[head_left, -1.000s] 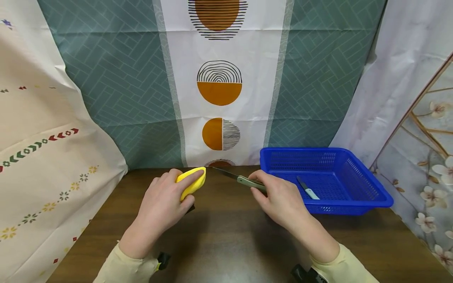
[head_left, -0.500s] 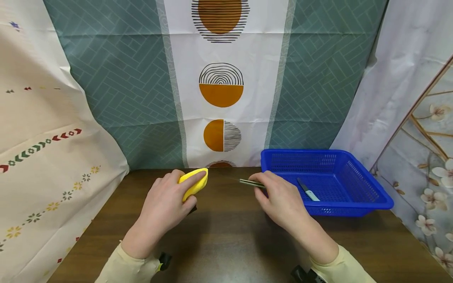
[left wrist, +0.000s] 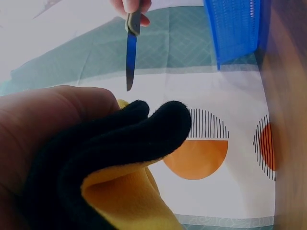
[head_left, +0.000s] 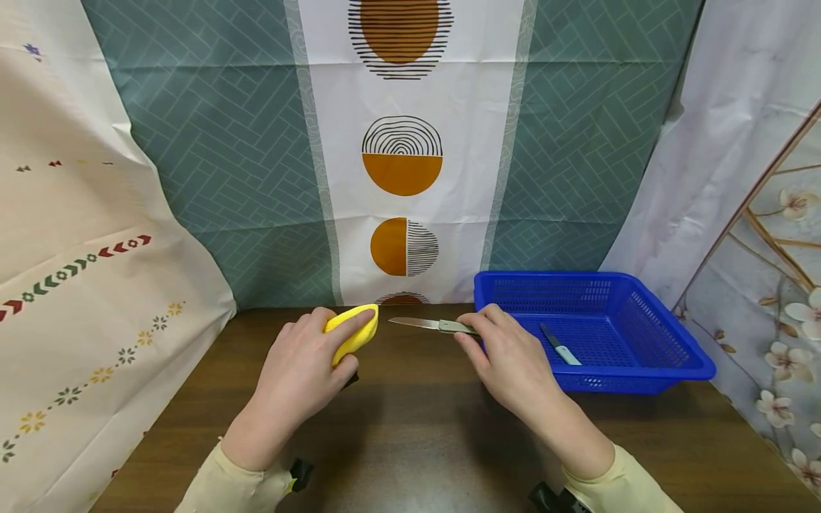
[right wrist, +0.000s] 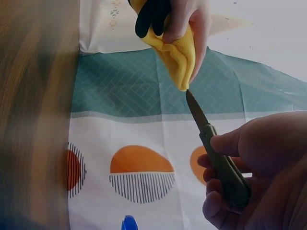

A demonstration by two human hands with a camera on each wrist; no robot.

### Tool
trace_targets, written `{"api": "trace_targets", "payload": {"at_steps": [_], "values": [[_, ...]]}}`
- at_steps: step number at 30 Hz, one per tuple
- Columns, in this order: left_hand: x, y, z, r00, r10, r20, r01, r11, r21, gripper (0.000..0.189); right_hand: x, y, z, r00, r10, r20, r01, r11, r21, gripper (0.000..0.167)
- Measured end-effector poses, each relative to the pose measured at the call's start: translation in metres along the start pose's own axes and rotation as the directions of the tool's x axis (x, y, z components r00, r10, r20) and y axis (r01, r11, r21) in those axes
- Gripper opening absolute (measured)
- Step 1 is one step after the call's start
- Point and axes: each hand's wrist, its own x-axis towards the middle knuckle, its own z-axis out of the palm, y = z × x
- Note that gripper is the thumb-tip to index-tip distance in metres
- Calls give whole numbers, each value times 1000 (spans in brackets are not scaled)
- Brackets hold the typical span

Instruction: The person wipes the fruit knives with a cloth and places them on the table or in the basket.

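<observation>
My left hand (head_left: 291,377) grips a folded cloth (head_left: 360,338), yellow with a dark side that shows in the left wrist view. Its index finger lies along the top of the bundle. My right hand (head_left: 513,360) holds a folding knife (right wrist: 223,170) by its green handle, between thumb and curled fingers. The knife's blade (head_left: 413,323) is unfolded and points left toward the cloth, its flat face catching light. In the head view a small gap parts blade tip and cloth. Both hands are raised above the table.
A blue perforated basket (head_left: 593,381) stands at the back right, just beyond my right hand. Inside lies a second small knife (head_left: 564,351) with a pale handle. Patterned fabric (head_left: 404,199) hangs behind the brown wooden table (head_left: 410,434) and along both sides.
The knife has turned in my right fingers: its blade went from a dark downward-slanting face, through nearly edge-on, to a bright, almost level face. My left hand keeps its grip on the cloth.
</observation>
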Motion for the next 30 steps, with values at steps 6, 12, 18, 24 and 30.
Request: {"api": "trace_targets", "payload": {"at_steps": [6,12,18,24,30], "values": [[-1,1,1,1000,-3,-3,3,1000,-4,64,-1,0,1,1000,20,14,-20,1000,12,18],[-2,3,1,1000,10,-15,-10,1000,-2,64,-1,0,3,1000,13,9,-13,1000,9,19],[-1,7,2,999,28,-25,-28,1000,-5,62,-2,-2,3,1000,18,24,-18,1000,9,20],[-2,16,6,996,76,-48,-76,997,-7,66,-3,-4,5,1000,18,19,-18,1000,9,19],[-3,26,10,990,131,-49,-130,991,8,67,-5,-7,9,1000,11,24,-12,1000,9,19]]}}
